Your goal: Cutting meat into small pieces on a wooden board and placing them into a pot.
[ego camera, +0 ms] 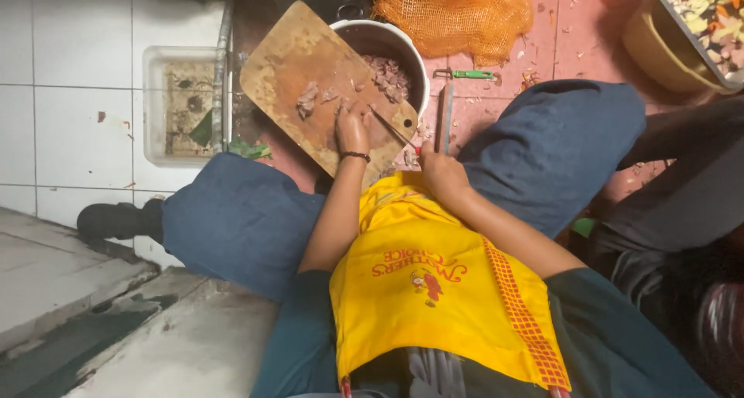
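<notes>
I sit with a yellow apron (434, 282) over my lap and my knees spread. A worn wooden cutting board (287, 65) lies tilted against a white pot (415, 57). My left hand (351, 130), with a dark wristband, presses fingertips on the board beside small brownish chopped pieces (308, 99). Just off the board's near corner, my right hand (440, 169) grips a knife (391, 128) whose blade points across the board toward the left hand. More chopped pieces (387, 76) lie inside the pot.
An orange mesh bag (457, 10) lies behind the pot. A small green-handled knife (469, 74) and a long blade (444, 119) rest on the pink floor. A bowl of chopped vegetables (709, 14) stands top right. Another person's leg (682, 189) is at right. A white tub (182, 103) sits at left.
</notes>
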